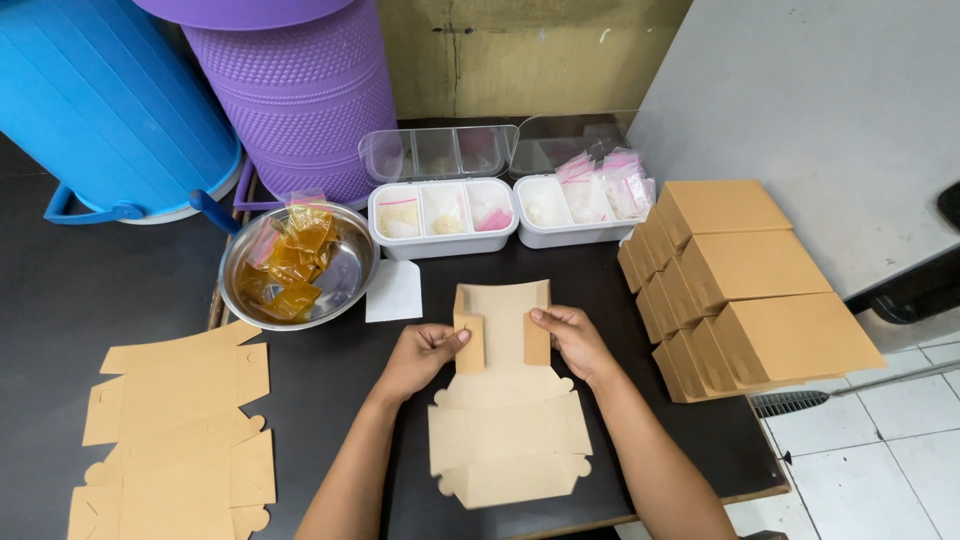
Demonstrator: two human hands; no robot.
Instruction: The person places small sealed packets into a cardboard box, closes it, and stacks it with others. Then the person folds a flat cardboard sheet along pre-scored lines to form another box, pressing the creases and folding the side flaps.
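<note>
A flat brown cardboard box blank lies on the dark table in front of me. My left hand pinches its left side flap, folded up. My right hand pinches the right side flap, also folded inward. The far panel of the blank curls up between both hands.
A stack of flat blanks lies at the left. Folded brown boxes are piled at the right. A steel bowl holds amber sachets, next to two white compartment trays of small bags. Blue and purple bins stand behind. A white paper.
</note>
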